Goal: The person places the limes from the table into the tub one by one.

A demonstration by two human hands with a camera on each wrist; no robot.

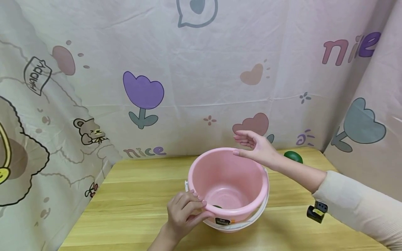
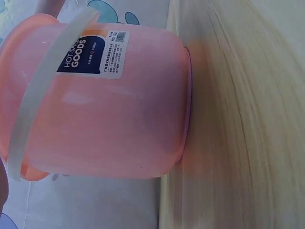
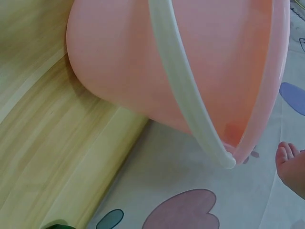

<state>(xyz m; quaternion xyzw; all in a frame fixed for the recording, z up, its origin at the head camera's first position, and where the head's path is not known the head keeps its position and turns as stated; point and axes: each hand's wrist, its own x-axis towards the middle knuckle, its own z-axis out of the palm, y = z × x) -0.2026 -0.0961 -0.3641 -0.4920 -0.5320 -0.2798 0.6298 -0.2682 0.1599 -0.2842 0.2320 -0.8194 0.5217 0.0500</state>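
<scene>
A pink plastic bucket (image 1: 227, 181) stands upright on the wooden table, its white handle (image 3: 181, 76) lowered along the outside. With the fingers over its near left rim and the thumb outside, my left hand (image 1: 185, 211) grips the bucket. My right hand (image 1: 259, 148) is raised at the far right rim, holding nothing, its fingers extended and the thumb apart. Inside the bucket, just behind the near rim, a sliver of a dark green thing (image 1: 217, 206) shows; the rest is hidden by the wall. A printed label (image 2: 95, 55) is stuck on the bucket's side.
A smooth, rounded green object (image 1: 293, 157) lies on the table's back right, partly behind my right forearm. The wooden table (image 1: 132, 205) meets a printed cloth (image 1: 194, 87) hanging at the back, with more cloth on both sides. A small black device (image 1: 317, 211) is strapped at my right sleeve.
</scene>
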